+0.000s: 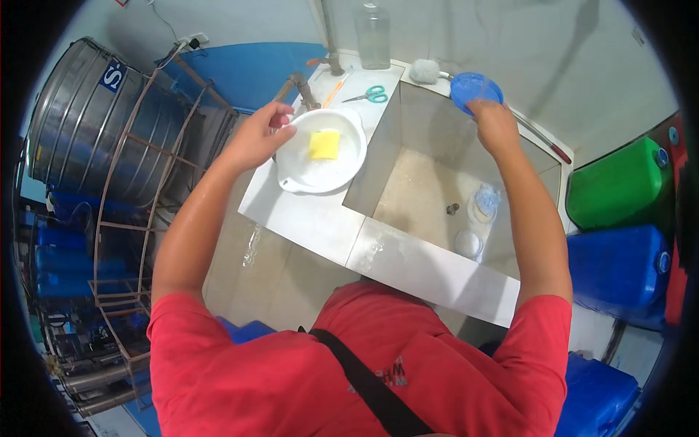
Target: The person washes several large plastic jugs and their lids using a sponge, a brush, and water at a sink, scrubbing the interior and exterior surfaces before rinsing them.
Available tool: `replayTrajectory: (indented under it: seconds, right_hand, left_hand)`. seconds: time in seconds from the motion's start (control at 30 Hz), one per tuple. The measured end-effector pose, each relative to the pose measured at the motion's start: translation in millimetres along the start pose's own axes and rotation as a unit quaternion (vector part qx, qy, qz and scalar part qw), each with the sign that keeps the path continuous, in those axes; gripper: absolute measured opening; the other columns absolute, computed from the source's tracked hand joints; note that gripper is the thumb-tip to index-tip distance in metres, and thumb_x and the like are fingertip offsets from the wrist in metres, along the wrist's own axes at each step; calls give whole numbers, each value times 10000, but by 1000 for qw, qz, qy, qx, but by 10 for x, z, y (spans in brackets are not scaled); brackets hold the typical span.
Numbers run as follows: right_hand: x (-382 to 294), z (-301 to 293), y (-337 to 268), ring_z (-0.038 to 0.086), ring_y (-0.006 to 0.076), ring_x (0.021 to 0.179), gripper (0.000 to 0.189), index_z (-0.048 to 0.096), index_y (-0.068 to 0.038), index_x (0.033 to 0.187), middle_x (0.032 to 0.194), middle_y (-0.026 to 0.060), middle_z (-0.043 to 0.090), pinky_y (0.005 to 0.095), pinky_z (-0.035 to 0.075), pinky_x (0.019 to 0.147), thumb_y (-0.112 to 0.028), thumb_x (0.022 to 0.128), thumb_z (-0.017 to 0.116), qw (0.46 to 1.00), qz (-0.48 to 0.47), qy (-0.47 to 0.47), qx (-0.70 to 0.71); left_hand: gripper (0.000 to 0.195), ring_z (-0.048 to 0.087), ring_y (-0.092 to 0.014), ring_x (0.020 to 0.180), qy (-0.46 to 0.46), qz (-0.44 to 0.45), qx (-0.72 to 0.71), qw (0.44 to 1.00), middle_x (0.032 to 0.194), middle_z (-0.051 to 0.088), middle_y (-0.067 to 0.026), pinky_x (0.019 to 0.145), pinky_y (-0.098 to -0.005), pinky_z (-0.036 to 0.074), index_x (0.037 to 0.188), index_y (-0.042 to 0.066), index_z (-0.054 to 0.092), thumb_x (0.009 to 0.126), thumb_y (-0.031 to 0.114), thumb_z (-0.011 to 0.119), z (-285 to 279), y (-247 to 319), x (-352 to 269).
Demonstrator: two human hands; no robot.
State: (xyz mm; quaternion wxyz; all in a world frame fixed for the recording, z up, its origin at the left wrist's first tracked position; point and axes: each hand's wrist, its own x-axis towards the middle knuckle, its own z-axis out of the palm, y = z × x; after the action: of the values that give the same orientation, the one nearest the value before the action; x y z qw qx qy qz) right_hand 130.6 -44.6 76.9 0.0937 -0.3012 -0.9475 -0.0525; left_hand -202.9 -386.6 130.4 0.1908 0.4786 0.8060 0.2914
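Note:
A white plastic basin [349, 169] rests on the tiled ledge, with a yellow sponge [324, 145] inside it in what looks like a little water. My left hand [262, 136] is at the basin's left rim, fingers loosely curled; whether it touches the rim is unclear. At the far edge of the tiled tub, my right hand [496, 123] grips the near rim of a round blue plastic dish or lid [474, 87]. Teal-handled scissors [375, 94] and an orange-handled brush or tool [333, 94] lie beyond the basin. A white fluffy brush head [425, 71] sits left of the blue dish.
The tiled tub [415, 180] holds a drain fitting [452, 208], a bluish bundle [486, 200] and a whitish round thing [468, 243]. A clear bottle [373, 38] stands behind. Green [614, 183] and blue jugs [617, 267] are at right; a rusty metal rack [147, 139] is at left.

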Motion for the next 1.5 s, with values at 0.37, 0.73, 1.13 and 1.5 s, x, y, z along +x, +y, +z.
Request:
replayTrajectory:
  seconds: [0.37, 0.73, 1.13, 1.5]
  right_hand:
    - [198, -408, -74, 676, 383, 1054, 347, 669, -93, 1239, 1138, 179, 717, 456, 526, 946, -126, 894, 664, 986, 72, 36, 144]
    - [665, -575, 186, 670, 287, 1097, 468, 592, 46, 1294, 1189, 165, 707, 410, 508, 953, -199, 904, 674, 864, 195, -76, 459]
    - [-1163, 1007, 146, 666, 453, 1065, 347, 583, -36, 1296, 1140, 267, 693, 509, 526, 928, -208, 995, 571, 932, 265, -187, 164]
    - [-1301, -1769, 958, 629, 191, 1100, 464, 573, -79, 1412, 1284, 92, 637, 359, 529, 945, -354, 1039, 590, 874, 274, 196, 350]
  left_hand:
    - [505, 601, -282, 1219, 5, 17, 63, 998, 1302, 627, -160, 1003, -392, 485, 1354, 48, 574, 920, 258, 723, -432, 91, -265]
    - [533, 580, -346, 1243, -53, 101, 262, 958, 1307, 625, -188, 1057, -420, 464, 1359, 40, 583, 909, 288, 724, -275, 285, 990]
    - [496, 653, -335, 1175, -116, -33, 503, 856, 1253, 700, -147, 984, -471, 513, 1173, 72, 721, 893, 481, 691, 490, 110, 2238]
    - [679, 657, -351, 1165, -201, 14, 474, 857, 1289, 670, -221, 974, -439, 520, 1287, 25, 675, 885, 573, 688, 572, -171, 2596]
